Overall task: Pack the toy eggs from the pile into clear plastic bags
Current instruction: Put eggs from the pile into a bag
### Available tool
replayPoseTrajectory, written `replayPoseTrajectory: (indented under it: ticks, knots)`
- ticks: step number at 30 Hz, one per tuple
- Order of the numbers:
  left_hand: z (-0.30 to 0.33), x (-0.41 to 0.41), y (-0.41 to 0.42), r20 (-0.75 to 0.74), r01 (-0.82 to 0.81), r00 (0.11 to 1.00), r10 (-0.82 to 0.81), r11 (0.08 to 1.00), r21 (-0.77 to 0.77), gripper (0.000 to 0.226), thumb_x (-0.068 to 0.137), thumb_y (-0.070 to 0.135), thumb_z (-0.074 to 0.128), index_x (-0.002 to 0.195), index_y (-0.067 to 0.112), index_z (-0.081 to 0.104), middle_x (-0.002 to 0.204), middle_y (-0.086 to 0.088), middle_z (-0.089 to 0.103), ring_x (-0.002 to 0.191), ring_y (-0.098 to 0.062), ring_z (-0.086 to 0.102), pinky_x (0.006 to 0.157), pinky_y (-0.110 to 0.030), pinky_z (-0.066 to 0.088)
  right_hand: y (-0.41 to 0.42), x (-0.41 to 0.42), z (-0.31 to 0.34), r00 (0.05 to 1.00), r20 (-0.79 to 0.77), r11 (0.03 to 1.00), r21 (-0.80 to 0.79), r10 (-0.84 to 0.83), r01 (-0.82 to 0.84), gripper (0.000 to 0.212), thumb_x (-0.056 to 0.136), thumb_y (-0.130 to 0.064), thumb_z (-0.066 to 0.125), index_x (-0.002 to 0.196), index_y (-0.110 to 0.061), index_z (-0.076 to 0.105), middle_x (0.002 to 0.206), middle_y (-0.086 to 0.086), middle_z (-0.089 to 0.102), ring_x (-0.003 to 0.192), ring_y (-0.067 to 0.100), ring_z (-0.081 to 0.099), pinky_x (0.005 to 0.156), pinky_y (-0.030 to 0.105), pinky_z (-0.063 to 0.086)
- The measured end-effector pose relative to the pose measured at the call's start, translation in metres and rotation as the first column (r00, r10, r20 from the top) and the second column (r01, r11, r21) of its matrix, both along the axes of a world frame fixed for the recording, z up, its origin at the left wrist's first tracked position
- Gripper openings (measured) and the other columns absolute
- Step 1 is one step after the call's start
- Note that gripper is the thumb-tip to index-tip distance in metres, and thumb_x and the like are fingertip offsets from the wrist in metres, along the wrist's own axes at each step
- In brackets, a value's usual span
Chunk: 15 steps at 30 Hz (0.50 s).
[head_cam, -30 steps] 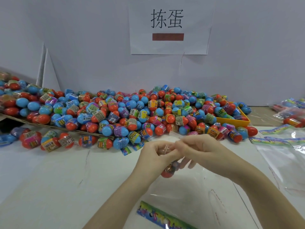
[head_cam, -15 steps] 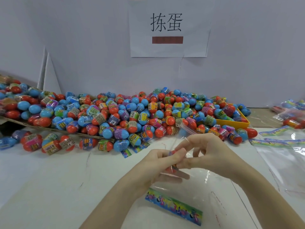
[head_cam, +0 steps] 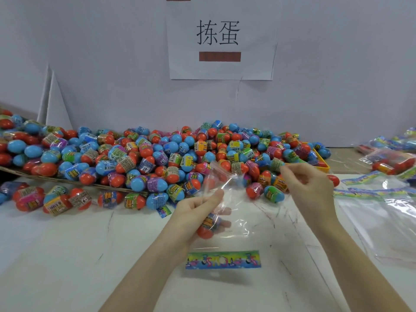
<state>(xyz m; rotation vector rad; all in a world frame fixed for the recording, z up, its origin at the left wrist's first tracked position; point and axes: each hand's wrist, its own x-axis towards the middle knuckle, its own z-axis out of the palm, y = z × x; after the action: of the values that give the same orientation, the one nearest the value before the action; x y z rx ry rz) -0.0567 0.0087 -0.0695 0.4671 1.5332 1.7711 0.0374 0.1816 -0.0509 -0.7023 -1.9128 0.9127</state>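
Since half a second ago both hands have drawn apart, stretching the bag's [head_cam: 227, 199] mouth: left hand [head_cam: 198, 210] grips egg [head_cam: 208, 226] and one lip, right hand [head_cam: 308, 185] pinches the other. If either pinch slackens, the film may slip and the mouth close.

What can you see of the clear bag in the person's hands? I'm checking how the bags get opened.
The clear bag is thin, glossy, see-through plastic with a colourful printed strip along its lower end, near the person. It hangs above the white table, mouth toward the egg pile. The left hand pinches one side of the mouth and also holds a toy egg, orange end down. The right hand pinches the other side, pulling the mouth apart. Whether the egg is inside the bag is unclear.
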Motion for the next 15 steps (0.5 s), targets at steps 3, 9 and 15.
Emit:
replayPoseTrajectory:
  ticks: [3,9,15]
  knots:
    - [-0.002,-0.002,0.0,-0.011,-0.01,1.0,0.009,0.999,-0.03,0.046,0.064,0.043,0.067,0.09,0.006,0.065,0.083,-0.004,0.074,0.06,-0.014,0.069,0.051,-0.018,0.051,0.016,-0.004,-0.026,0.902,0.423,0.989,0.15,-0.084,0.021,0.035,0.082,-0.024,0.068,0.115,-0.013,0.062,0.11,0.004,0.06,0.092,0.014,0.052,0.078,0.024,0.043]
    - [-0.004,-0.003,-0.003,-0.046,0.07,0.996,-0.074,0.995,-0.071,0.065,0.049,0.036,0.076,0.105,0.01,0.058,0.086,-0.008,0.074,0.077,-0.019,0.068,0.06,-0.02,0.048,0.018,-0.01,-0.042,0.853,0.509,0.977,0.214,-0.12,0.01,0.036,0.082,-0.02,0.069,0.115,-0.019,0.054,0.114,0.001,0.057,0.093,0.013,0.048,0.081,0.028,0.045]
    - [-0.003,-0.005,-0.005,-0.088,0.13,0.986,-0.139,0.987,-0.097,0.048,0.066,0.007,0.078,0.11,0.013,0.059,0.097,-0.002,0.073,0.09,-0.022,0.066,0.051,-0.014,0.044,0.015,0.001,-0.012,0.99,0.134,0.998,0.049,0.036,-0.043,0.033,0.074,-0.012,0.075,0.1,-0.018,0.056,0.098,-0.002,0.061,0.085,0.012,0.055,0.067,0.011,0.041]
